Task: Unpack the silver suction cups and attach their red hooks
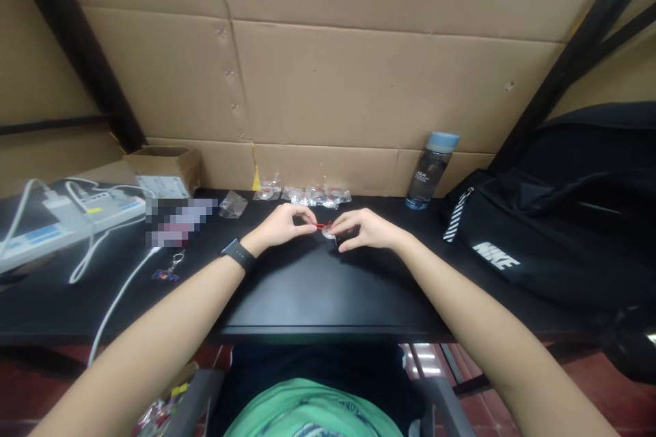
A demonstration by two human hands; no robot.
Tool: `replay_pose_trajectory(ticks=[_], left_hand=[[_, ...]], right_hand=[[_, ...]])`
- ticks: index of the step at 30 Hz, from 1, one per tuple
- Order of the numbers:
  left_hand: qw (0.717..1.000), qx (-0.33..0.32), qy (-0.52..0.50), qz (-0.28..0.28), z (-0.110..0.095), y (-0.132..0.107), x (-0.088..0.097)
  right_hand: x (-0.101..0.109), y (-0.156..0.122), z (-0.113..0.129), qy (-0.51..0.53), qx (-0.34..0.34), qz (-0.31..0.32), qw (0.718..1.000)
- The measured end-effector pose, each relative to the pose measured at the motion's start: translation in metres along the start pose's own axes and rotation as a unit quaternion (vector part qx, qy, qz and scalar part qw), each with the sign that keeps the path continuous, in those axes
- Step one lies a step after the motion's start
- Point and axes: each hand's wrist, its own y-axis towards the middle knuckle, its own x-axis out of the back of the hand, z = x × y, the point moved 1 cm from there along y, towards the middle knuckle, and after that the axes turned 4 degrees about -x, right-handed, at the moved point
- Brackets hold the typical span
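Head view: at the flat black desk (318,293), the left hand (285,224) pinches a thin red cord (320,226). The right hand (365,229) has fingers touching the clear round disc (328,234) beside it; whether gripping, I can't tell.

The cord (320,226) is red, the surface (328,297) black, the bottle cap (443,143) pale blue, the shirt (307,406) green, the zip pull (456,217) black-and-white striped.
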Motion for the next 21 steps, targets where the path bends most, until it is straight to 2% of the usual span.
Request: replay_pose_trajectory(ticks=[8, 15, 21], left_hand=[[1.0, 0.013, 0.004, -0.017, 0.001, 0.0, 0.0], [0.999, 0.015, 0.019, -0.033, -0.001, 0.001, 0.001], [0.998, 0.021, 0.009, -0.061, -0.005, 0.001, -0.001]], right_hand=[[-0.012, 0.005, -0.011, 0.019, -0.047, -0.04, 0.998], [-0.014, 0.006, -0.006, -0.031, -0.051, -0.054, 0.997], [-0.014, 0.006, -0.004, 0.035, -0.035, -0.16, 0.986]])
